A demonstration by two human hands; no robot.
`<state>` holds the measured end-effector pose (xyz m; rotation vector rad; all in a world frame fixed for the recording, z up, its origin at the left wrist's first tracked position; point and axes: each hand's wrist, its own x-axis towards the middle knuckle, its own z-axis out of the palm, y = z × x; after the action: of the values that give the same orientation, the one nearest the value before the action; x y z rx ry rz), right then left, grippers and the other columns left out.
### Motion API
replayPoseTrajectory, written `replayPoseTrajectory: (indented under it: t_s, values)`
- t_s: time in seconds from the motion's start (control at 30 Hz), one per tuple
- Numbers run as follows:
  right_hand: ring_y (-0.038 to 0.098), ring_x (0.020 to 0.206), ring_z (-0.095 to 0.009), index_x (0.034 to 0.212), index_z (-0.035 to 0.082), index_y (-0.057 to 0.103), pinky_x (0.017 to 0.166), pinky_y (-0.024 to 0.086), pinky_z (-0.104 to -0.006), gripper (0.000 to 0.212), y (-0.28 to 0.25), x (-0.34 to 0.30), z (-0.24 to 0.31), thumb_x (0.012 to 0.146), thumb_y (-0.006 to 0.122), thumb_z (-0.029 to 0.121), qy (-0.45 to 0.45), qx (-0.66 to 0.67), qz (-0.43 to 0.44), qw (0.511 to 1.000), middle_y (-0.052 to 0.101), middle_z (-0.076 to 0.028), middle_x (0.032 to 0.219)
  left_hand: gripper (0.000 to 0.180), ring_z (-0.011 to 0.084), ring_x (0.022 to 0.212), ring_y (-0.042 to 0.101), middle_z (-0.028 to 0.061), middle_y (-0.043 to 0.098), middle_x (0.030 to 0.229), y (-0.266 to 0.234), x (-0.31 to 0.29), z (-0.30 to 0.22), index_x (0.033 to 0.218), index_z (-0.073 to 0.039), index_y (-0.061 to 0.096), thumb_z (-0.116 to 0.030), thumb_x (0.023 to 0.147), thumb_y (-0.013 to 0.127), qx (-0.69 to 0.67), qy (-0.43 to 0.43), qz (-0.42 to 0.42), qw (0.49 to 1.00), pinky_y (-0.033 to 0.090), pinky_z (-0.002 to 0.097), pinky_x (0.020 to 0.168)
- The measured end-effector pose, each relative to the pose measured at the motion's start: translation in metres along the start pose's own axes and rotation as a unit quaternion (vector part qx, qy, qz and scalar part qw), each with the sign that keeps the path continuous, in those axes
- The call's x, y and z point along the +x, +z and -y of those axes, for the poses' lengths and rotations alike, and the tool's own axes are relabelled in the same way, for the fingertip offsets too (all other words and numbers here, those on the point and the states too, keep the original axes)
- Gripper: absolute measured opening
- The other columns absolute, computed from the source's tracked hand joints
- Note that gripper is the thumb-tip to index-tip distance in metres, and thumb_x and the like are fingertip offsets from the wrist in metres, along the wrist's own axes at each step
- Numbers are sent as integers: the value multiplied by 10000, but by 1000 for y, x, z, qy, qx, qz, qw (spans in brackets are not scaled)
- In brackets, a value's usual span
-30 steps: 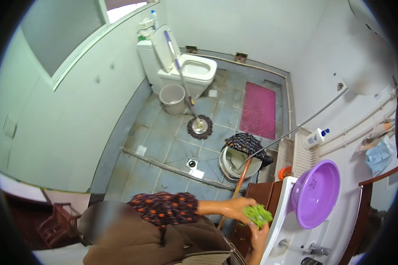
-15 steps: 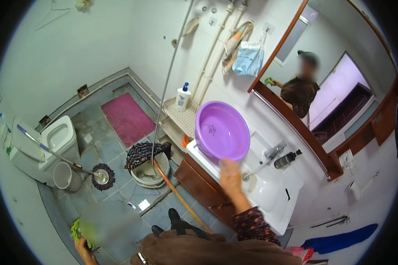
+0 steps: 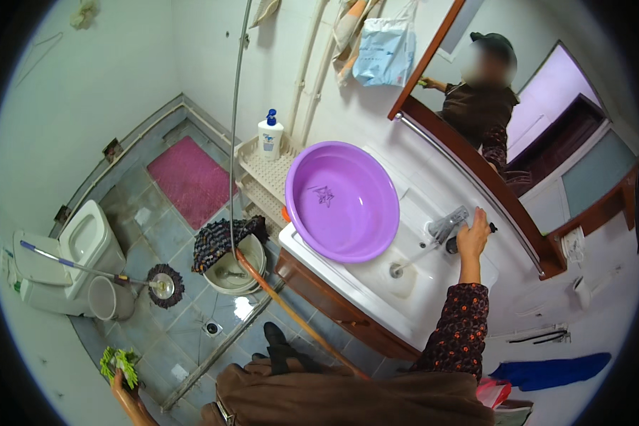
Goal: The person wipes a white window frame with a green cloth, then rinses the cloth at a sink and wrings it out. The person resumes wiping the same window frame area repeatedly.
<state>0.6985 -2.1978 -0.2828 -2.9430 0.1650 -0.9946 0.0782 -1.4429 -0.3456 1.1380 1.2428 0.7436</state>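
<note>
Left hand [image 3: 123,389] clutching greens [image 3: 118,363], a person [image 3: 348,397] stands at the basin [image 3: 426,319], right hand [image 3: 472,240] partly covering a bottle [image 3: 451,246] beside the tap [image 3: 448,224], its grip unclear from here.

The right hand [image 3: 473,241] has let go of the bright green, leafy bunch [image 3: 118,365] and gone over beside the shiny silver metal tap [image 3: 449,223]. Now only the left hand [image 3: 126,385] holds the leaves, far out to the left.
</note>
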Motion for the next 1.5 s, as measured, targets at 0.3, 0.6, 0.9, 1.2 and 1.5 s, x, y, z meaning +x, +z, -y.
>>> replayPoseTrajectory:
  t_s: [0.3, 0.6, 0.9, 1.2, 1.5]
  values:
    - [519, 1319, -379, 1433, -23, 487, 1123, 400, -455, 547, 46, -24, -78, 935, 628, 154, -25, -167, 115, 979, 548, -223, 1429, 418, 188, 740, 665, 73, 684, 961, 75, -28, -67, 1198, -36, 591, -247, 866, 731, -38, 3, -13, 999, 544, 353, 587]
    - [627, 1101, -357, 1263, 23, 631, 934, 510, -437, 342, 21, -23, -51, 956, 653, 173, 8, -92, -12, 996, 647, -194, 1252, 363, 197, 759, 687, 75, 689, 941, 63, -15, -64, 1134, -47, 612, -279, 880, 727, -43, -26, -109, 993, 556, 348, 574]
    - [664, 711, -222, 1047, -10, 715, 619, 538, -337, 199, -173, -26, 347, 993, 652, 171, -165, 350, -10, 922, 711, -124, 890, 431, 150, 900, 626, 36, 692, 1038, 65, 114, -87, 1105, 13, 713, -375, 920, 686, 38, -17, -59, 997, 466, 297, 853]
    - [626, 861, -201, 1076, -35, 653, 807, 514, -331, 174, -158, -133, 653, 961, 609, 86, -245, 457, 309, 797, 663, -117, 937, 485, 155, 938, 632, 76, 714, 1040, 40, 274, -171, 1148, 107, 672, -328, 934, 641, 44, -21, 36, 998, 489, 300, 851]
    - [677, 793, -207, 1040, -43, 696, 739, 529, -318, 188, -129, -171, 835, 922, 670, 100, -314, 410, 502, 693, 710, -171, 893, 374, 157, 937, 648, 88, 725, 1039, 22, 385, -223, 1184, 29, 684, -230, 915, 656, 108, 1, 31, 994, 522, 334, 834]
